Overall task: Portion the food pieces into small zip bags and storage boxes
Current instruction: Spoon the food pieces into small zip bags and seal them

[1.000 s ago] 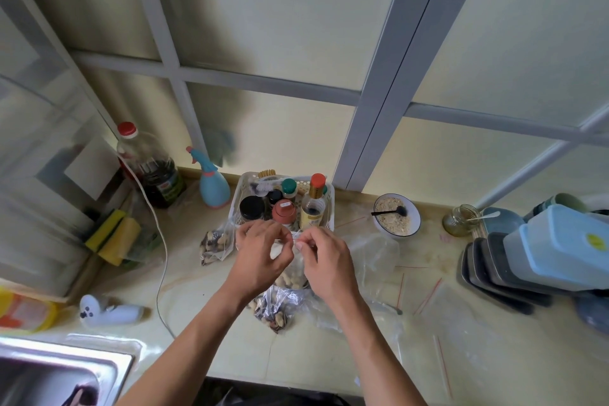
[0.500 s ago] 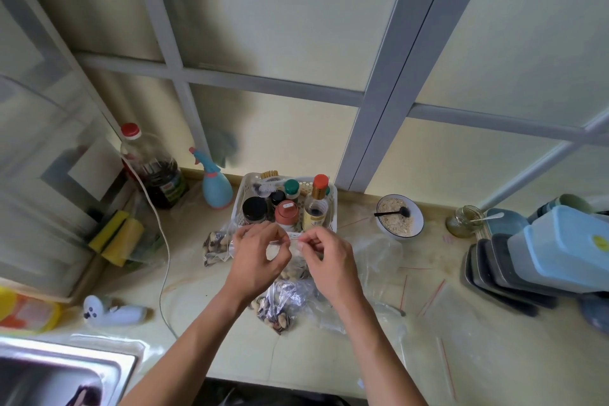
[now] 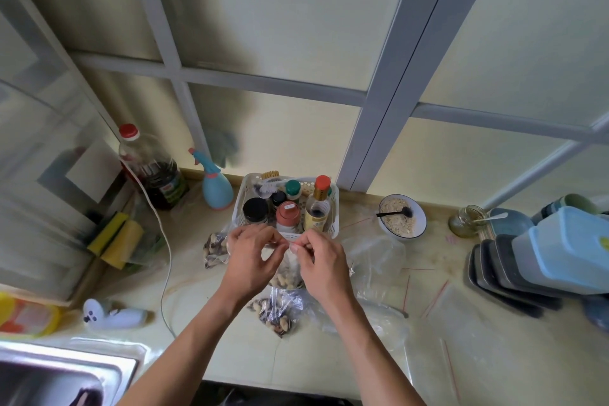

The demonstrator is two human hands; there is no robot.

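Observation:
A small clear zip bag [image 3: 286, 270] holding pale peanuts hangs between my hands above the counter. My left hand [image 3: 252, 257] pinches its top edge on the left, and my right hand [image 3: 321, 260] pinches the same edge on the right. Under my wrists lies a filled bag of peanuts [image 3: 276, 313]. Another filled bag [image 3: 214, 249] rests left of my left hand. Empty zip bags with red seal strips [image 3: 461, 316] are spread on the counter to the right. Stacked storage boxes [image 3: 560, 250] with a light blue lid stand at the far right.
A white basket of seasoning bottles [image 3: 333, 224] stands just behind my hands. A bowl of oats with a black spoon [image 3: 400, 219], a glass jar [image 3: 466, 221], a blue spray bottle [image 3: 214, 188], a large dark bottle [image 3: 155, 175], sponges [image 3: 115, 239] and the sink [image 3: 59, 379] ring the counter.
Both hands have stayed at the bag's top edge, with the fingers shifting slightly along it. The view has drifted a little.

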